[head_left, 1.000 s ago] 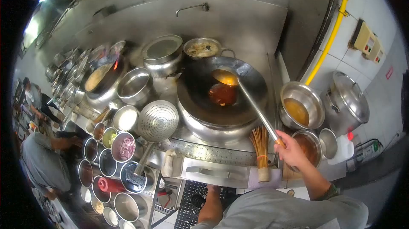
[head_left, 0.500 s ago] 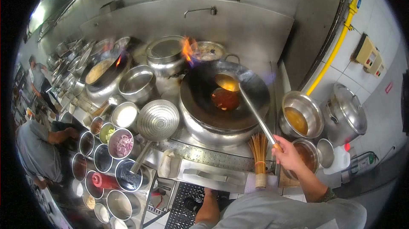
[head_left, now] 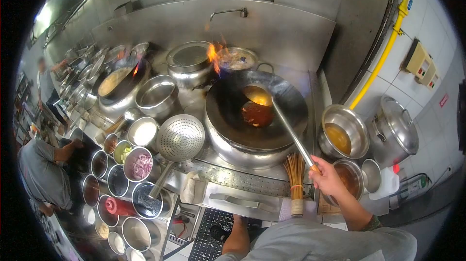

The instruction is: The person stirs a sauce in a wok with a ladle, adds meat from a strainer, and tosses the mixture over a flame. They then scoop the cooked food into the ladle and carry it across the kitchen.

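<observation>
Silvery along its shaft, the ladle (head_left: 291, 128) is extending to the far left from the right hand (head_left: 330, 178), its long axis slanting over the near-right rim of the dark wok (head_left: 227, 124). That hand is gripping the tan handle end at the near right, its forearm reaching in from the near edge. Beyond the red-brown sauce (head_left: 255, 116), the bowl is sitting inside the wok; whether it is touching metal, I cannot tell. The left hand is not showing, so its state is going untold.
</observation>
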Action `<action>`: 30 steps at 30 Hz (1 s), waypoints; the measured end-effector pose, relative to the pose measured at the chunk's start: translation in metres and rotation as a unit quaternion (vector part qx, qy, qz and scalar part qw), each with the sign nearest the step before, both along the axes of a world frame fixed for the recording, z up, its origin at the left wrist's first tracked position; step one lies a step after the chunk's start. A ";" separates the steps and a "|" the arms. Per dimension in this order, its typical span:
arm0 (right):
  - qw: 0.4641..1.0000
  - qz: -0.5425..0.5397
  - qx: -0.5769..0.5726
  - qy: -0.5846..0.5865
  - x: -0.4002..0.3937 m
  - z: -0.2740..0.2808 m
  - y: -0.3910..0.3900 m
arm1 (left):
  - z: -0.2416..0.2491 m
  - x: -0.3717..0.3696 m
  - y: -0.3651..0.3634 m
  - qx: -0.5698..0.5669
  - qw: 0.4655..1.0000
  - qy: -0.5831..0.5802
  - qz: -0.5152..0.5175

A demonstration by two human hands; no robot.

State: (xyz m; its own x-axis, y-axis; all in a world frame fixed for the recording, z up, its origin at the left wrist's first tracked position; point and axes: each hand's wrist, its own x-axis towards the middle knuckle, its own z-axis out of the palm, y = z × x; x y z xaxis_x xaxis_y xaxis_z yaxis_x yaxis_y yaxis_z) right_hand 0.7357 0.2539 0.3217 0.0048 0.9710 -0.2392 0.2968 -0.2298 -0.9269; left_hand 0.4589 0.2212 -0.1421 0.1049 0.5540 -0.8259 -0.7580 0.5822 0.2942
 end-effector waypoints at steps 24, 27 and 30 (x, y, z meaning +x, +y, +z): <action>1.000 -0.011 0.015 0.000 -0.003 -0.003 -0.010 | -0.005 -0.006 -0.010 0.004 1.000 0.007 -0.008; 0.999 -0.016 0.046 0.013 0.001 -0.009 -0.008 | -0.004 -0.009 -0.012 0.001 1.000 0.007 -0.007; 0.999 -0.016 -0.002 0.048 -0.001 0.004 -0.007 | -0.004 -0.011 -0.015 0.003 1.000 0.012 -0.010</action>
State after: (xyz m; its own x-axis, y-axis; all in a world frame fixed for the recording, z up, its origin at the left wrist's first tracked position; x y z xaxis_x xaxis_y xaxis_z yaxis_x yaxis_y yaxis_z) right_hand 0.7351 0.2470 0.3252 0.0118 0.9699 -0.2432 0.1990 -0.2407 -0.9500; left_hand 0.4476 0.2061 -0.1464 0.0972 0.5565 -0.8251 -0.7387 0.5960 0.3149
